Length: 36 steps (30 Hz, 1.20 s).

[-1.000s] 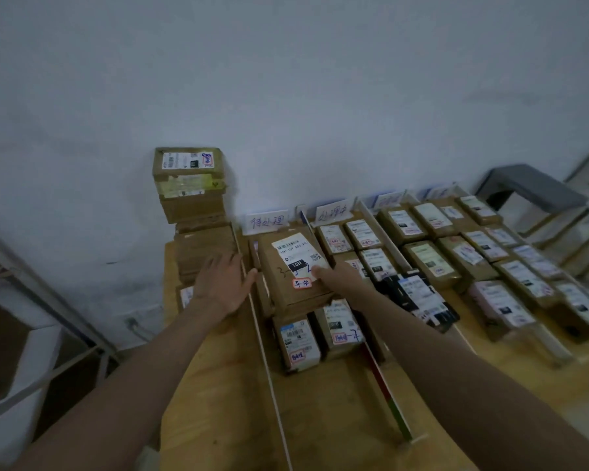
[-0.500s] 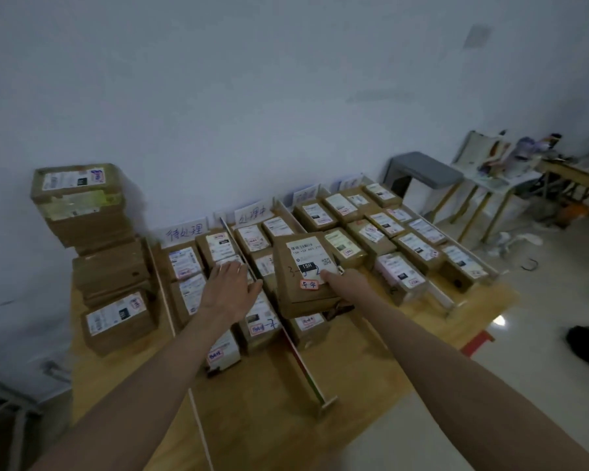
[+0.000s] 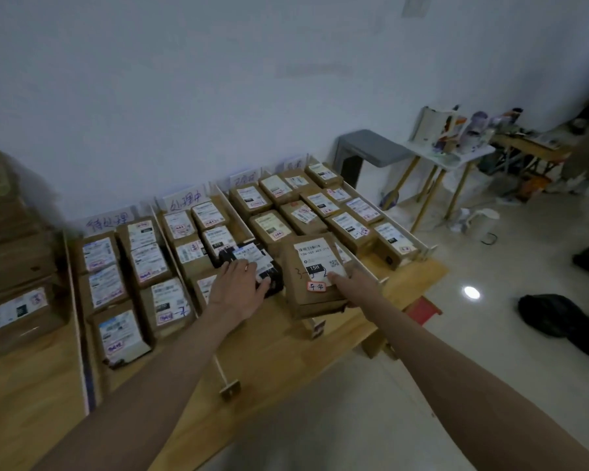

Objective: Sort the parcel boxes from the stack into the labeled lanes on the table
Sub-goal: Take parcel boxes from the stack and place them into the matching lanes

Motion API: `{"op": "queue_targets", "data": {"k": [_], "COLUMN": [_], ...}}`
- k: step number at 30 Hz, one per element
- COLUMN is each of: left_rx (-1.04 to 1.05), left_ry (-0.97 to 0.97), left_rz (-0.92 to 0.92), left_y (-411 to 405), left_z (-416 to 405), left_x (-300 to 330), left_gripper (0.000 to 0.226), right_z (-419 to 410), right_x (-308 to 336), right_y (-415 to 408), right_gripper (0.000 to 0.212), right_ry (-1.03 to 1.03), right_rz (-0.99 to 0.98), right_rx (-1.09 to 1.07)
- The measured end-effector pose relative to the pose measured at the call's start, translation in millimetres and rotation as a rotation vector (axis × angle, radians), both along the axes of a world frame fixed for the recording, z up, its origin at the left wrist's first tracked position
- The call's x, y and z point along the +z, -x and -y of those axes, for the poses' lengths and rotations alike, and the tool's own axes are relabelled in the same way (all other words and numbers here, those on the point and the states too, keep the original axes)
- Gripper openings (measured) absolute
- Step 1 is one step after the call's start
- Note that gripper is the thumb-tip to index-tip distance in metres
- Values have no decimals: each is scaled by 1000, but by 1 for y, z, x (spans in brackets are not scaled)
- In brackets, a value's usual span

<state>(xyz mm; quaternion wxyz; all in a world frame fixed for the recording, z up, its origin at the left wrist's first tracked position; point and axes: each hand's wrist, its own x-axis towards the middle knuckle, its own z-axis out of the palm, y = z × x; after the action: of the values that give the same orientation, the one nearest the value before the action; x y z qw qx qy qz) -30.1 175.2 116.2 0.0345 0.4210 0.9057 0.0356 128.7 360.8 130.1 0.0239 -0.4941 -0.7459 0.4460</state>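
Observation:
My right hand (image 3: 352, 285) grips a brown parcel box (image 3: 312, 277) with a white label and a red sticker, holding it over the near end of the right-hand lanes. My left hand (image 3: 240, 287) rests flat with straight fingers on a black parcel (image 3: 252, 261) in the neighbouring lane. The stack of brown boxes (image 3: 12, 266) stands at the far left of the wooden table (image 3: 279, 348). White dividers (image 3: 80, 321) split the table into lanes, each with a handwritten label card (image 3: 108, 224) at the wall end.
Several labelled boxes fill every lane. The table's right edge drops to a tiled floor with dark bags (image 3: 565, 321). A grey stool (image 3: 371, 151) and a small cluttered side table (image 3: 456, 154) stand beyond the table by the wall.
The held box has moved right, from the left lanes to the right-hand lanes. My left hand followed to the right and now lies on the black parcel. The view swung right.

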Motion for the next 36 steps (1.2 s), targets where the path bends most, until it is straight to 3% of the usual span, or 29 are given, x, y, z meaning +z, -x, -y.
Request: {"op": "queue_targets", "data": {"k": [16, 26, 30, 36], "left_rx": [-128, -134, -109, 40], "left_ry": [-68, -35, -4, 40], "left_rz": [60, 74, 75, 93], "left_y": [-20, -9, -5, -13], "left_z": [-208, -296, -319, -346], "left_x": [-38, -54, -65, -87], "left_gripper": [54, 54, 54, 54], "right_z": [-197, -288, -321, -369], "right_x": [-30, -43, -57, -79], "right_y": [-56, -60, -54, -44], "right_gripper": [54, 48, 54, 52], "right_ry": [30, 101, 123, 164], "right_rz": [84, 196, 226, 245], "right_rx": [-210, -182, -153, -53]}}
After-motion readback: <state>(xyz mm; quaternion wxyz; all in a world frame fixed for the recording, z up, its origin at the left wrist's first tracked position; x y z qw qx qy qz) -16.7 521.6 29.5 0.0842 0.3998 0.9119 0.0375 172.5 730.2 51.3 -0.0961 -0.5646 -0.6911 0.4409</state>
